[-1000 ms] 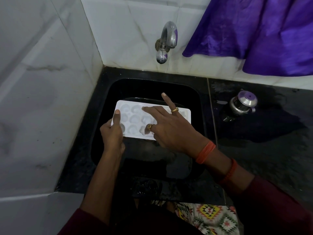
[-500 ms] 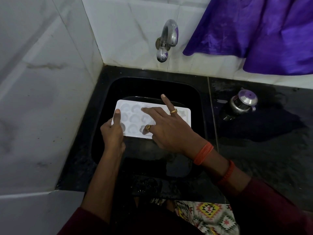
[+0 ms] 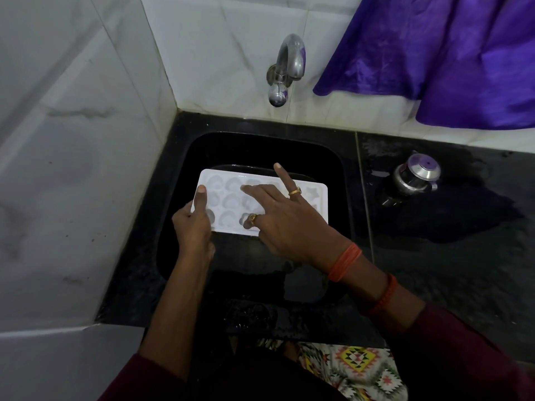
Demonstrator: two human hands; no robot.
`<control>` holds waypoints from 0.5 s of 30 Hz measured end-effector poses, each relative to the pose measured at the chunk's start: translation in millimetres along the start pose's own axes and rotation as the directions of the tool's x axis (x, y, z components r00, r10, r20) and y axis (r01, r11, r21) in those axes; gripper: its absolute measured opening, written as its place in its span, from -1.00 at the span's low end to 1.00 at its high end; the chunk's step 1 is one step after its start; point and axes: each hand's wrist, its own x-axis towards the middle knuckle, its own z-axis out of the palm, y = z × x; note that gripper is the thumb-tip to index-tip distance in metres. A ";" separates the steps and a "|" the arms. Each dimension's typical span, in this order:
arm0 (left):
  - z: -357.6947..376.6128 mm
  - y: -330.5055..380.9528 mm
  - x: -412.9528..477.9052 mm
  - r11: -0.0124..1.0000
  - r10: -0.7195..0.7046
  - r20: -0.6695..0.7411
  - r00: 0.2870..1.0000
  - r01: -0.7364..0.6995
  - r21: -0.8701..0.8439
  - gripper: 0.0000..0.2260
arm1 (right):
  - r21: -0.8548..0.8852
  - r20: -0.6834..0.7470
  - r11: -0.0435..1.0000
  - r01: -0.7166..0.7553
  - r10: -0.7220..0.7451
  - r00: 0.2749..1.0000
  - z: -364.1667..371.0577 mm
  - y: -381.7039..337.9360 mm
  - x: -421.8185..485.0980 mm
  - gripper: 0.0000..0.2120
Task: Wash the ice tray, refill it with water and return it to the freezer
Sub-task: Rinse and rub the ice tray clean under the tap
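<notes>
A white ice tray (image 3: 228, 195) with round moulded cups is held level over the black sink (image 3: 341, 180). My left hand (image 3: 194, 224) grips its near left corner, thumb lying on the rim. My right hand (image 3: 286, 221) lies over the tray's middle and right part, fingers spread and straight, fingertips touching the cups, the little finger raised. It hides part of the tray. A chrome tap (image 3: 285, 68) juts from the tiled wall above the sink; no water runs from it.
White marble tiles wall in the left side and back. A small steel pot with a purple-tinted lid (image 3: 417, 175) stands on the wet black counter (image 3: 463, 241) to the right. Purple cloth (image 3: 448, 59) hangs at the upper right.
Almost nothing: both hands stay on the tray, and my right fingers shift only slightly over the cups.
</notes>
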 end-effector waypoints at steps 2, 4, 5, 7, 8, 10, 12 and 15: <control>-0.5 -0.2 -0.4 1.000 -0.001 -0.006 1.000 0.001 0.001 -0.75 | -0.005 -0.007 1.000 -0.001 0.001 1.000 -1.0 0.6 0.2 -0.52; -0.5 0.3 -1.0 1.000 0.001 -0.012 1.000 -0.001 -0.002 -0.75 | -0.003 -0.037 1.000 -0.003 0.003 0.999 -2.4 1.6 0.9 -0.55; -0.2 0.4 -1.7 1.000 0.000 -0.016 1.000 0.000 -0.003 -0.75 | -0.009 -0.048 1.000 -0.003 0.003 0.999 -2.9 2.5 1.3 -0.56; 0.1 1.0 -2.6 1.000 -0.004 -0.023 1.000 0.004 -0.003 -0.76 | -0.025 -0.052 1.000 -0.004 0.002 0.999 -2.9 3.4 2.3 -0.58; 0.3 1.4 -3.1 1.000 -0.006 -0.023 1.000 0.006 -0.002 -0.76 | -0.025 -0.049 1.000 -0.001 0.000 0.999 -2.5 3.0 2.7 -0.59; 0.8 1.9 -3.6 1.000 -0.011 -0.020 1.000 0.011 0.000 -0.76 | -0.018 -0.034 1.000 0.004 -0.005 0.999 -1.1 1.3 3.3 -0.59; 1.3 2.3 -3.8 1.000 -0.011 -0.013 1.000 0.011 -0.007 -0.76 | -0.022 -0.018 1.000 0.008 -0.008 1.000 0.6 -1.5 3.7 -0.55; 1.2 2.2 -4.4 1.000 -0.004 -0.011 1.000 0.004 -0.006 -0.76 | -0.018 -0.018 1.000 0.006 -0.006 1.000 -0.2 -1.8 4.3 -0.55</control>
